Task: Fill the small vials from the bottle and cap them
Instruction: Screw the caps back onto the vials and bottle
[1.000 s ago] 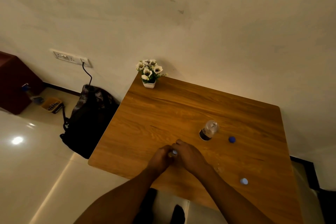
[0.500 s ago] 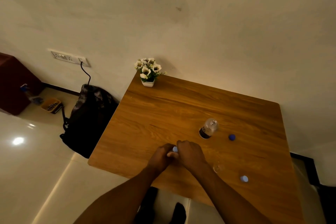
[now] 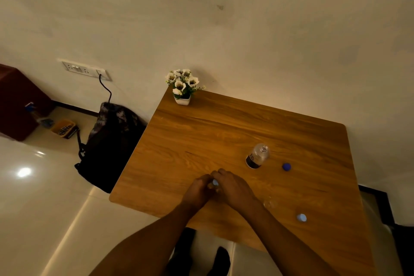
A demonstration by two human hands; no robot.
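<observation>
Both hands meet near the front of the wooden table [image 3: 201, 136]. My left hand [image 3: 198, 191] grips a small vial, mostly hidden by my fingers, and my right hand [image 3: 234, 189] pinches its pale blue cap [image 3: 215, 182] on top. A clear bottle [image 3: 257, 155] with a dark label stands uncapped further back to the right. Its dark blue cap [image 3: 286, 166] lies beside it. A second clear vial [image 3: 270, 203] stands open just right of my right wrist. A pale blue vial cap [image 3: 301, 217] lies near the front right.
A small white pot of white flowers [image 3: 182, 86] stands at the table's far left corner by the wall. A black backpack [image 3: 109, 145] leans on the floor left of the table. My feet [image 3: 201, 257] are under the front edge.
My hands have stayed together on the vial, fingers shifting slightly around the cap. The view has dipped a little, so the open second vial now shows beside my right wrist.
</observation>
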